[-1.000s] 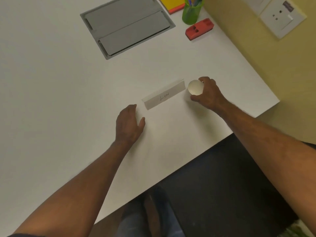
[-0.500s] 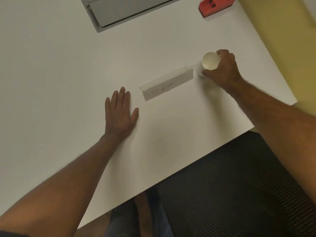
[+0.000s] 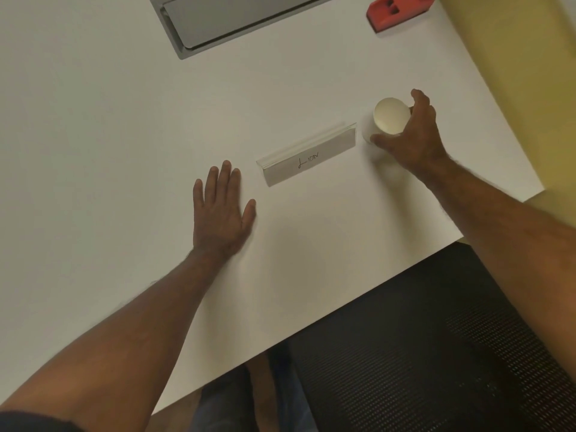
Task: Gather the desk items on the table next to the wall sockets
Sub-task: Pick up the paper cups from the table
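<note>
My right hand (image 3: 413, 135) is wrapped around a small white paper cup (image 3: 388, 118), which tilts with its mouth facing up toward me, just right of a clear name-card holder (image 3: 308, 154) with handwriting on its paper. My left hand (image 3: 221, 210) lies flat on the white table (image 3: 109, 135), fingers spread, holding nothing, a little left of the card holder. A red stapler-like block (image 3: 396, 10) sits at the far right of the table, near the yellow wall.
A grey cable hatch (image 3: 230, 20) is set into the table at the top. The table's right edge meets a yellow wall (image 3: 514, 73). A black mesh chair (image 3: 436, 353) stands below the front edge.
The view has tilted down, so the green pen cup and wall socket are out of frame. My left hand flattened on the table. My right hand kept the cup, now slightly lifted and tilted.
</note>
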The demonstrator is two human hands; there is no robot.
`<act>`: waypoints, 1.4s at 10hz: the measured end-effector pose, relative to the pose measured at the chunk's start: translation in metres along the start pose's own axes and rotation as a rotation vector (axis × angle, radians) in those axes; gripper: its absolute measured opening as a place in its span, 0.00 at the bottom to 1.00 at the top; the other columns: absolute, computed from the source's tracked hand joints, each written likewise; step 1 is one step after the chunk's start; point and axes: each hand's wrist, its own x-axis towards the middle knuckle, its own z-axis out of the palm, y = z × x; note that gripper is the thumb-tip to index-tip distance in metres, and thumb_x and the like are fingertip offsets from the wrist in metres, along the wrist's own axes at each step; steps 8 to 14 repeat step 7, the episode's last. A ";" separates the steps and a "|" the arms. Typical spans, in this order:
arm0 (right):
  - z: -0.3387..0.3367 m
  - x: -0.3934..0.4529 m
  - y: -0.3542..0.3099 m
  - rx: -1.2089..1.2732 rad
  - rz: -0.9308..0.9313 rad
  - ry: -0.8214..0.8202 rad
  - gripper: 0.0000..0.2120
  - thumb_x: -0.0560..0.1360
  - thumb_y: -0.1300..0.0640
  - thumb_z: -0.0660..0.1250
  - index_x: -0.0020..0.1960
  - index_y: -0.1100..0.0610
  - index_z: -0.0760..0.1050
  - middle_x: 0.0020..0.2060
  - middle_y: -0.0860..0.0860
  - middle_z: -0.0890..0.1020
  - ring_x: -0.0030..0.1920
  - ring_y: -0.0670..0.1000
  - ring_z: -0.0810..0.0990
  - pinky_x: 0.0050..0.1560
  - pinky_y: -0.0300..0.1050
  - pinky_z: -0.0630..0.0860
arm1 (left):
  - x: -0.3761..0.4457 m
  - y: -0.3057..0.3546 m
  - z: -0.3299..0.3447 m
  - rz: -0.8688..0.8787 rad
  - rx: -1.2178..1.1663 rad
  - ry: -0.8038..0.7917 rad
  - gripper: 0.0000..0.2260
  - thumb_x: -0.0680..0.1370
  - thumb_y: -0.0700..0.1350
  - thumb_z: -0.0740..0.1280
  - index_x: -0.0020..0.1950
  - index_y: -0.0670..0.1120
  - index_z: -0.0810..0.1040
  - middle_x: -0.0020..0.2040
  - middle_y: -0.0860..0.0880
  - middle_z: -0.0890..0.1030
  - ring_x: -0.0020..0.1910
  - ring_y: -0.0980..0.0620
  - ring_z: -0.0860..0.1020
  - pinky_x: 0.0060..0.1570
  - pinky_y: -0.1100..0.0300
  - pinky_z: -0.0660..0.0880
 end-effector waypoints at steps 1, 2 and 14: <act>-0.003 -0.007 -0.002 0.010 0.013 -0.005 0.53 0.67 0.49 0.80 0.80 0.56 0.52 0.72 0.57 0.65 0.71 0.53 0.69 0.66 0.40 0.67 | -0.001 0.000 -0.003 0.007 -0.016 -0.011 0.29 0.83 0.56 0.54 0.80 0.43 0.59 0.82 0.45 0.56 0.80 0.42 0.55 0.77 0.40 0.52; -0.005 -0.019 -0.003 0.024 0.019 -0.005 0.53 0.67 0.48 0.80 0.81 0.56 0.50 0.72 0.57 0.64 0.72 0.53 0.68 0.70 0.47 0.70 | -0.002 -0.002 -0.006 0.015 -0.021 -0.044 0.29 0.83 0.57 0.54 0.80 0.43 0.58 0.82 0.44 0.55 0.81 0.42 0.54 0.77 0.40 0.51; 0.008 -0.136 -0.024 0.011 0.188 -0.038 0.57 0.66 0.36 0.77 0.81 0.51 0.46 0.80 0.52 0.57 0.79 0.57 0.60 0.73 0.60 0.66 | -0.047 -0.029 -0.071 -0.014 -0.047 -0.031 0.29 0.83 0.57 0.55 0.80 0.43 0.60 0.81 0.45 0.58 0.80 0.43 0.57 0.77 0.41 0.52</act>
